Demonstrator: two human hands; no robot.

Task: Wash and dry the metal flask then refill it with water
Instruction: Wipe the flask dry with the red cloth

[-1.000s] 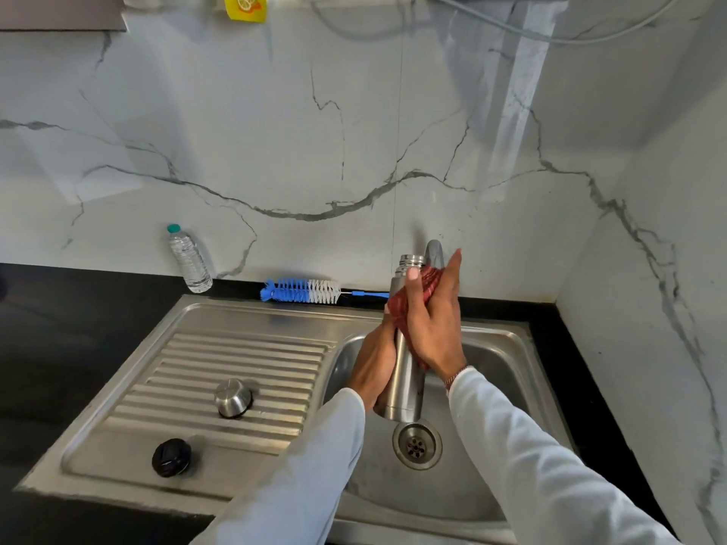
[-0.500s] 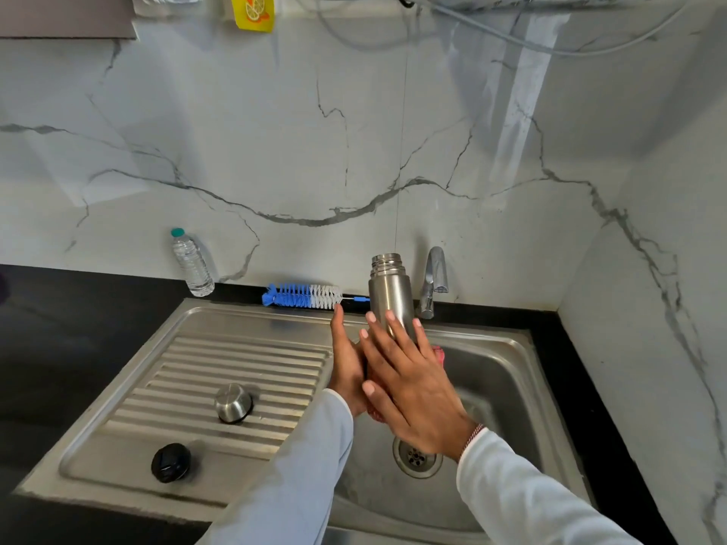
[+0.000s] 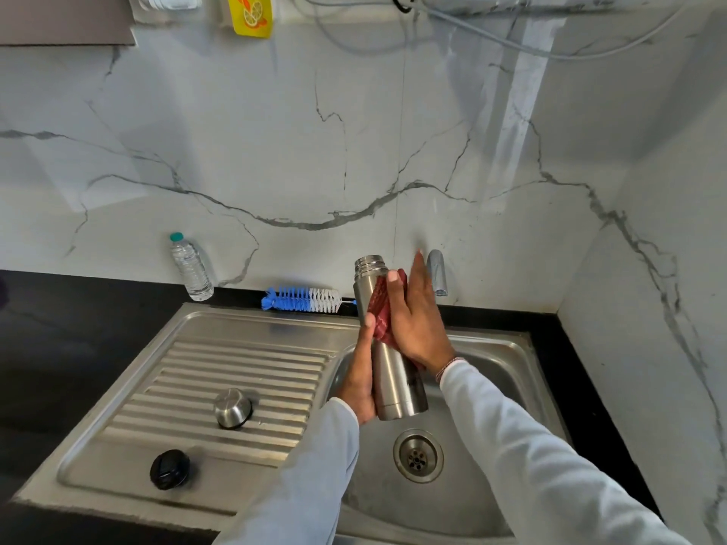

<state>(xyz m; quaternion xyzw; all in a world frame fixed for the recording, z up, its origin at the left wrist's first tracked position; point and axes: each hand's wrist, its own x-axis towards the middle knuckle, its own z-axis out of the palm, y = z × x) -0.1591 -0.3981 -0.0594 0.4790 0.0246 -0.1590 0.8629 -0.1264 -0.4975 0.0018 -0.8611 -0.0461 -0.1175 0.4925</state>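
Left hand point(image 3: 360, 377) grips the metal flask point(image 3: 387, 348) low on its body, upright over the sink basin point(image 3: 491, 359), mouth open. Right hand point(image 3: 417, 320), half a second ago low on the body, now presses the red cloth point(image 3: 381, 308) near the neck: wiping strokes continue, refill still pending.

Brushed, satin stainless-steel cylindrical flask point(image 3: 397, 383), part-wrapped in dull red woven cloth point(image 3: 381, 308). Matt-sheened ribbed steel sink drainboard point(image 3: 220, 371); domed polished metal cap point(image 3: 232, 407); glossy black plastic stopper point(image 3: 170, 469). Clear plastic bottle point(image 3: 191, 269). Blue-and-white bristled bottle brush point(image 3: 303, 300). Smooth glossy grey-veined white marble wall point(image 3: 275, 151).
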